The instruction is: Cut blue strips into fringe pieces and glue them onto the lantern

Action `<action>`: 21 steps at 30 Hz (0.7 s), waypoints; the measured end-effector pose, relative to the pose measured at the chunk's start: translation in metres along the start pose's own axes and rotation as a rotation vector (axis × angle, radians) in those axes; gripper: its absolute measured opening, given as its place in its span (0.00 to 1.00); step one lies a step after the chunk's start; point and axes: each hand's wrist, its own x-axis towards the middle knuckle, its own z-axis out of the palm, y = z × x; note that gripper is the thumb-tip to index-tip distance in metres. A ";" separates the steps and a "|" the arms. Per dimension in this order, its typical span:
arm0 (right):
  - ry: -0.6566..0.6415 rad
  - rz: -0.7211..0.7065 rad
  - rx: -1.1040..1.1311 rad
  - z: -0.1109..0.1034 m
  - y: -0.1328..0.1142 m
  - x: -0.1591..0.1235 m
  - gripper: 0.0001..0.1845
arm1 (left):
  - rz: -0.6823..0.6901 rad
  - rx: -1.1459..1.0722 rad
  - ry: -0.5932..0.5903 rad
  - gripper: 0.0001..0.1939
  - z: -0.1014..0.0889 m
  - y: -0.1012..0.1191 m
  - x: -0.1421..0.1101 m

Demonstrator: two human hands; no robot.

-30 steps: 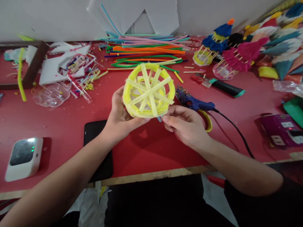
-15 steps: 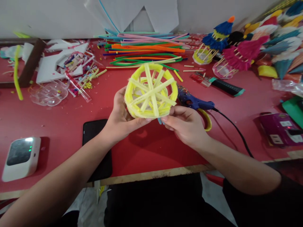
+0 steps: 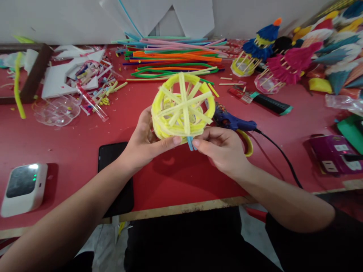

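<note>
A round, wheel-like frame of yellow pipe cleaners (image 3: 185, 105), with pale yellow spokes crossing its face, is held up over the table. My left hand (image 3: 147, 141) wraps its left side, the thumb along the lower rim. At the lower right of the rim, my right hand (image 3: 224, 147) pinches a short light-blue pipe cleaner piece (image 3: 190, 143) against the frame. The fingers of both hands are partly hidden behind the frame. Just behind my right hand lies a blue glue gun (image 3: 235, 122).
Coloured pipe cleaners (image 3: 176, 56) are piled at the back. A box cutter (image 3: 270, 102), small crafted figures (image 3: 292, 64) and a purple power box (image 3: 336, 155) lie right. Left are a black phone (image 3: 119, 189), a white device (image 3: 24, 189) and a clear plastic tray (image 3: 58, 110).
The yellow frame has tilted a little and shifted slightly right. More of the light-blue piece shows below its rim. Both hands keep their hold.
</note>
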 end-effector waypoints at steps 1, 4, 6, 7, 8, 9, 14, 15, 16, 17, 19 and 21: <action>0.001 0.002 -0.006 0.000 0.000 0.000 0.09 | 0.004 -0.003 -0.003 0.44 0.000 -0.001 0.000; 0.013 0.011 -0.004 0.000 0.000 0.000 0.09 | 0.011 0.003 -0.009 0.43 -0.001 -0.001 0.001; 0.023 0.012 0.006 0.001 0.000 0.000 0.10 | 0.021 0.006 -0.006 0.44 -0.001 -0.002 0.001; 0.025 0.013 0.008 0.001 0.000 0.000 0.10 | 0.024 0.005 -0.004 0.45 -0.001 -0.002 0.001; 0.024 0.016 0.005 0.001 0.001 -0.001 0.10 | 0.025 0.002 0.000 0.46 -0.001 -0.002 0.001; 0.020 0.021 -0.001 0.001 0.001 -0.001 0.10 | 0.019 0.000 0.006 0.46 -0.001 -0.002 0.001; -0.028 0.010 0.033 -0.004 0.007 -0.002 0.12 | -0.034 -0.027 0.037 0.43 -0.002 -0.002 0.002; -0.034 -0.004 0.040 -0.006 0.008 -0.002 0.14 | -0.031 -0.041 0.044 0.42 -0.002 -0.002 0.002; -0.028 -0.024 0.026 -0.007 0.009 -0.001 0.15 | -0.022 -0.059 0.057 0.41 -0.002 -0.002 0.003; -0.008 -0.054 -0.016 -0.009 0.010 -0.001 0.15 | -0.013 -0.080 0.076 0.41 -0.003 -0.002 0.004; 0.049 -0.166 -0.197 -0.011 0.012 0.002 0.11 | -0.021 -0.126 0.119 0.40 -0.003 0.000 0.005; 0.077 -0.340 -0.456 -0.012 0.015 0.006 0.08 | -0.056 -0.163 0.148 0.37 -0.003 0.002 0.006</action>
